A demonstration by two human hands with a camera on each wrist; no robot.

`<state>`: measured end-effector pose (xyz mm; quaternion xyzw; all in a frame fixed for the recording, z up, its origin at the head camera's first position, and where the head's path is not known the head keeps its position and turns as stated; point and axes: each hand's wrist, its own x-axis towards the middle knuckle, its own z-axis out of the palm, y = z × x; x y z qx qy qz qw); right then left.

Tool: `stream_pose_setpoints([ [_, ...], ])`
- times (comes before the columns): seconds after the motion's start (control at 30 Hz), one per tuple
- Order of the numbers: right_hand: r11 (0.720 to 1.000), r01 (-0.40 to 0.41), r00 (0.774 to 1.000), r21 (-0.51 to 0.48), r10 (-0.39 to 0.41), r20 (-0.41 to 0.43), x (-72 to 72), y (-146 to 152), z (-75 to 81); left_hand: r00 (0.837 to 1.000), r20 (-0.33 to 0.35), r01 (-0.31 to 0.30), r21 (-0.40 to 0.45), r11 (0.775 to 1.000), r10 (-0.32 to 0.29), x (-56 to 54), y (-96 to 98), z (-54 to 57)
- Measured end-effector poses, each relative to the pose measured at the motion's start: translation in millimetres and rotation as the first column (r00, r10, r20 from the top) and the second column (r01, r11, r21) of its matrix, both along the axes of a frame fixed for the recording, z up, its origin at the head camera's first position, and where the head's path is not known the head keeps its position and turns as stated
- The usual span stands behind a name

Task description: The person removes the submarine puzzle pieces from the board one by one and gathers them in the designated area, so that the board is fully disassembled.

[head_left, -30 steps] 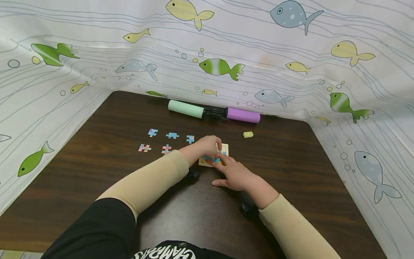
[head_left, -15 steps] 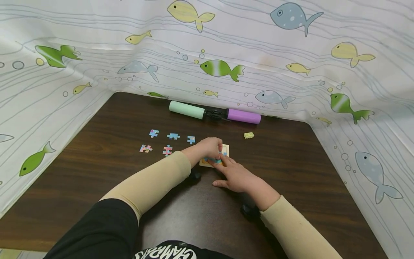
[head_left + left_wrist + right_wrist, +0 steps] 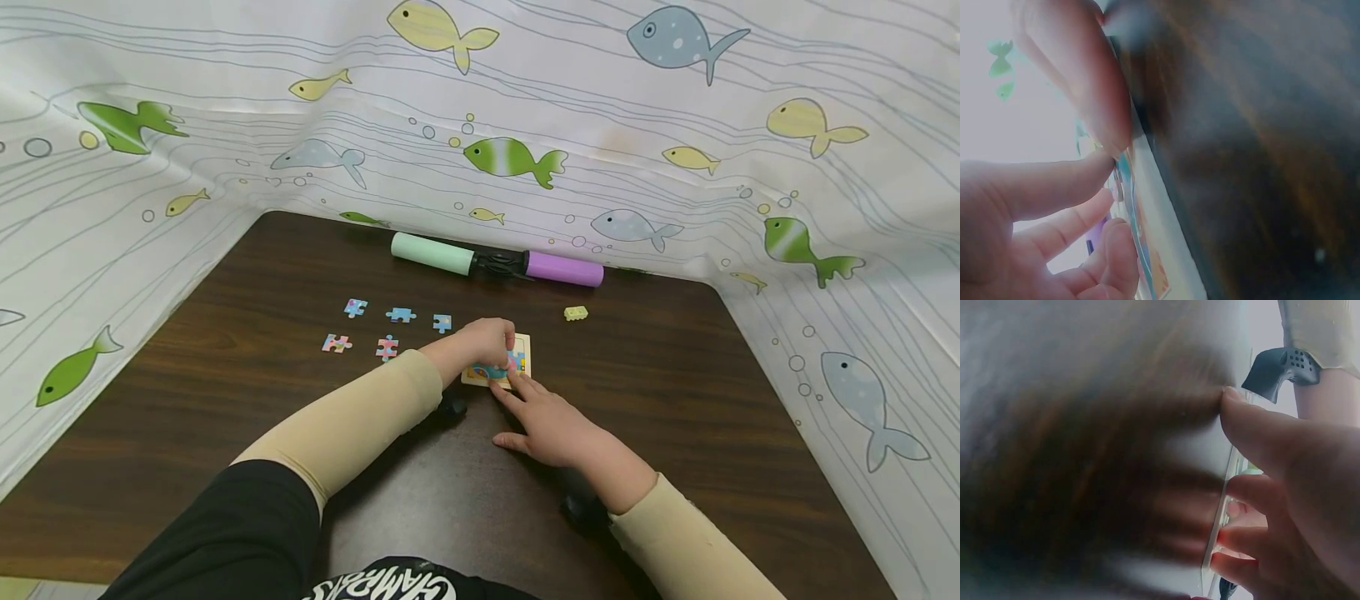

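A small square puzzle board (image 3: pixel 527 354) with a pale wooden rim lies on the dark table, several colourful pieces set inside it. My left hand (image 3: pixel 480 340) bends over it from the left, pinching a pink puzzle piece (image 3: pixel 512 361) down at the board's surface; the hand covers part of the piece. My right hand (image 3: pixel 551 423) reaches in from the right with fingers extended, its fingertips at the board's near edge and its thumb out to the side. In the left wrist view, the left thumb (image 3: pixel 1054 187) and fingers meet low over the board.
Loose puzzle pieces lie in two rows to the left, among them a blue one (image 3: pixel 401 315) and a pink one (image 3: pixel 387 347). A yellow toy brick (image 3: pixel 576 313) is at the back right. Green (image 3: pixel 432 253) and purple (image 3: pixel 564 269) tubes lie along the curtain (image 3: pixel 600 108).
My right hand has drawn back slightly toward me, from on the board to its near edge, uncovering more of the picture and the pink piece. The left hand has hardly moved.
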<state>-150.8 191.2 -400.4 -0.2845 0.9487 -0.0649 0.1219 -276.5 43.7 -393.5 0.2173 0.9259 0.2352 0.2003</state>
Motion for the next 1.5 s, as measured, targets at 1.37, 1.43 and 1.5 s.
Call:
stream_pose_setpoints([
  [1.37, 1.000, 0.006, 1.000, 0.029, -0.007, 0.005, -1.2, -0.9, 5.4, 0.996, 0.032, -0.093, 0.236, 0.967, 0.088, -4.0, -4.0, -0.6],
  [1.43, 1.000, 0.009, 1.000, 0.025, -0.009, 0.004, -1.5, -1.3, 5.0, 0.993, 0.029, -0.114, 0.257, 0.960, 0.111, -4.9, -5.7, 2.6],
  [1.5, 1.000, 0.011, 1.000, 0.027, -0.011, 0.002, -1.7, -1.6, 4.3, 0.993, 0.020, -0.121, 0.265, 0.957, 0.120, -6.1, -9.0, 5.6],
])
